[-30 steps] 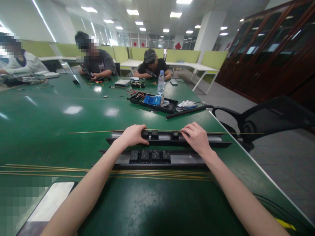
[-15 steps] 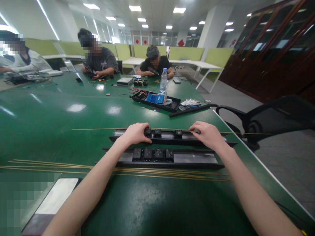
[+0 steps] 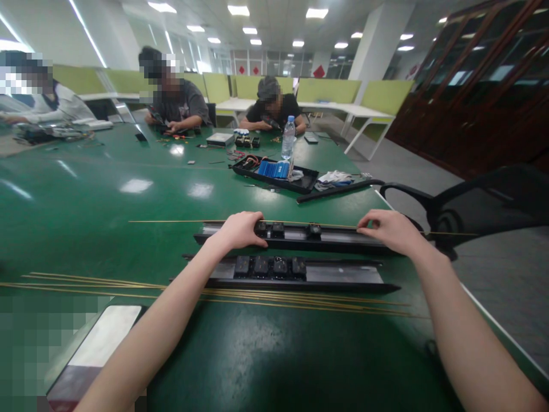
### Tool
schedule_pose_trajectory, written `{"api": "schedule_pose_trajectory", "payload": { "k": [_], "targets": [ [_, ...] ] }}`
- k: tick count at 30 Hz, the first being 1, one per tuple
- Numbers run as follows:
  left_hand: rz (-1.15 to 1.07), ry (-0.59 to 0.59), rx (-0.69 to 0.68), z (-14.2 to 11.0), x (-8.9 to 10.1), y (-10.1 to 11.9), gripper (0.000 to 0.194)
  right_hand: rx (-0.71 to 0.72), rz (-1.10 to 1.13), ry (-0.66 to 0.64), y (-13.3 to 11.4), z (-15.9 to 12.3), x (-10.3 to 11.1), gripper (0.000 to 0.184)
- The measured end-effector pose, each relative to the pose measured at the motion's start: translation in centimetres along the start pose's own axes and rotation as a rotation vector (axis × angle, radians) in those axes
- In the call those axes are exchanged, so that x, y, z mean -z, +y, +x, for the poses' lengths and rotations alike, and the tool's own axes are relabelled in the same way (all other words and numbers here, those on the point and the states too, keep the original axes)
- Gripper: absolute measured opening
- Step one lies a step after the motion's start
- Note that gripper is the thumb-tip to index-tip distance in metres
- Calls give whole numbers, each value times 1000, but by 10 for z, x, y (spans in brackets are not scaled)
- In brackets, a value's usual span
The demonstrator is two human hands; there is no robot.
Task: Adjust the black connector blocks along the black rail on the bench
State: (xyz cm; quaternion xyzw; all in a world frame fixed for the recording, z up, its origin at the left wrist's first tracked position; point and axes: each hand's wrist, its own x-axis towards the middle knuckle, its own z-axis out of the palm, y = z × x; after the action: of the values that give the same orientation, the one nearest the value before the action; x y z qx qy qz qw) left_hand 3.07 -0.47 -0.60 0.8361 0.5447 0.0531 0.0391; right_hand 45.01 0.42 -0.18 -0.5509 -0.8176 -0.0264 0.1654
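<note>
My left hand (image 3: 243,230) is closed around the far black channel (image 3: 291,243) at its left part, fingers over the back edge and thumb at the front wall, against the leftmost black block (image 3: 260,229). Two more blocks, a middle one (image 3: 278,230) and a separate one (image 3: 314,230), sit in this channel. A thin brass rod (image 3: 171,221) runs along its back edge. Toward the right end, my right hand (image 3: 386,229) pinches the rod between thumb and fingertips. Nearer to me lies a second black channel (image 3: 343,273) with several black blocks (image 3: 261,266) side by side.
Several loose brass rods (image 3: 274,296) lie in front of the channels. A phone (image 3: 103,337) is at the lower left. Beyond are a black tray (image 3: 306,182), a water bottle (image 3: 289,137), gloves (image 3: 334,179) and a black bar (image 3: 338,191). A chair (image 3: 480,200) stands right; people sit opposite.
My right hand has slid rightward along the rod, away from the separate block. My left hand keeps its place on the far channel. The whole view has shifted slightly.
</note>
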Motion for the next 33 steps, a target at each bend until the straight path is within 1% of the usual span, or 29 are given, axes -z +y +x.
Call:
{"api": "schedule_pose_trajectory", "payload": {
  "k": [6, 14, 20, 23, 29, 33],
  "targets": [
    [-8, 3, -5, 0, -1, 0, 74, -193, -22, -72, 18, -7, 11, 8],
    [-11, -14, 11, 0, 0, 1, 73, -371, 34, -106, 45, -21, 19, 10],
    [-5, 4, -4, 0, -1, 0, 73, -474, 77, -72, 59, -32, 26, 13],
    [0, 2, -2, 0, 0, 0, 73, -542, 103, -35, 69, -39, 28, 14],
    [-8, 4, -6, -1, 0, 0, 72, -655, 92, 33, 97, -57, 27, 15],
    [-3, 3, -3, 0, -1, -1, 73, -719, 72, 126, 116, -65, 22, 20]
  ]
}}
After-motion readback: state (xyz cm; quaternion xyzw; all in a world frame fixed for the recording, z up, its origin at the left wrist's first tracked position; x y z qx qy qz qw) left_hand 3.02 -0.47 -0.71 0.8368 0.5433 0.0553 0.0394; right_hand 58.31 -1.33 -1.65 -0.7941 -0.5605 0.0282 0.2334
